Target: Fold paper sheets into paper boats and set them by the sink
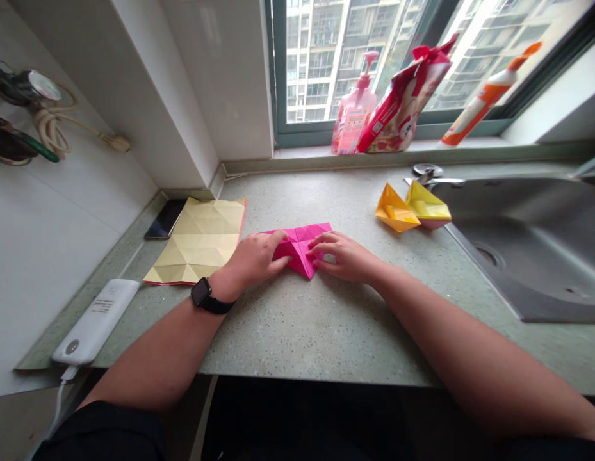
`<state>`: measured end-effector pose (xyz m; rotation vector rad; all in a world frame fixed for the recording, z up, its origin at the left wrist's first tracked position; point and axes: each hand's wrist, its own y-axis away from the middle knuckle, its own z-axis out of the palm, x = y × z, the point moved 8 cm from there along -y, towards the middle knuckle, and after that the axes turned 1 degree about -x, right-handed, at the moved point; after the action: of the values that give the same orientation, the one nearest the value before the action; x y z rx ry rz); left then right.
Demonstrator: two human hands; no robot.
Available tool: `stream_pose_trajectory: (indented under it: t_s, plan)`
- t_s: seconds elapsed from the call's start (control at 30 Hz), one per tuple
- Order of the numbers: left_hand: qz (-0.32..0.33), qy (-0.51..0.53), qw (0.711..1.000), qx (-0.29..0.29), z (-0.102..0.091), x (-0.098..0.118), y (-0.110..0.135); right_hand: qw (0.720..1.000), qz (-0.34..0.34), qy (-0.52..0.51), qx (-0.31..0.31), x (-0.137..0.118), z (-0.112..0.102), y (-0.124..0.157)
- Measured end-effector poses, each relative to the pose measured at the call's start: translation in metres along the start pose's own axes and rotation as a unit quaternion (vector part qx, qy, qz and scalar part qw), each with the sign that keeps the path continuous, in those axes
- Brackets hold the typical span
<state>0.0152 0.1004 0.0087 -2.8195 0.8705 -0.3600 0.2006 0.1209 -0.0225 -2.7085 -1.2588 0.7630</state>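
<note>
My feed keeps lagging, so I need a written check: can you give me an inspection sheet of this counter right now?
Surface: speckled countertop, with a sink set in at the right.
Job's things: folded pink paper, flat on the countertop, under both hands.
Clutter: creased yellow sheet to its left; two folded paper boats beside the sink; phone at the wall; white power bank at the left edge.
Grippers: left hand and right hand, fingers pressing on the pink paper.
Cables: white cable hanging from the power bank; coiled cord on the wall.
Surroundings: window sill with pink pump bottle, red pouch, orange-capped bottle.
</note>
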Motion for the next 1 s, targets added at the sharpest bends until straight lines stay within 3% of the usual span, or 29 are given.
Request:
stream_pose_trajectory:
  t_s: [0.23, 0.43, 0.63, 0.8, 1.0]
  plan:
    - [-0.033, -0.012, 0.999, 0.009, 0.015, -0.002, -0.002, 1.0, 0.002, 0.015, 0.001, -0.004, -0.001, -0.001]
    - [0.016, -0.033, 0.999, 0.026, 0.017, 0.009, -0.006, 0.999, 0.022, 0.032, -0.003, -0.004, -0.003, -0.002]
    - [0.073, -0.015, 0.997, -0.008, 0.018, 0.026, -0.003, 0.997, 0.048, 0.059, 0.001, -0.003, -0.006, 0.0]
    - [0.074, -0.001, 0.997, -0.034, 0.024, 0.032, -0.001, 0.995, 0.072, 0.072, 0.011, 0.0, -0.009, 0.001]
    - [0.075, -0.001, 0.997, -0.029, 0.024, 0.036, 0.001, 0.999, 0.026, 0.036, 0.025, -0.006, -0.001, -0.001]
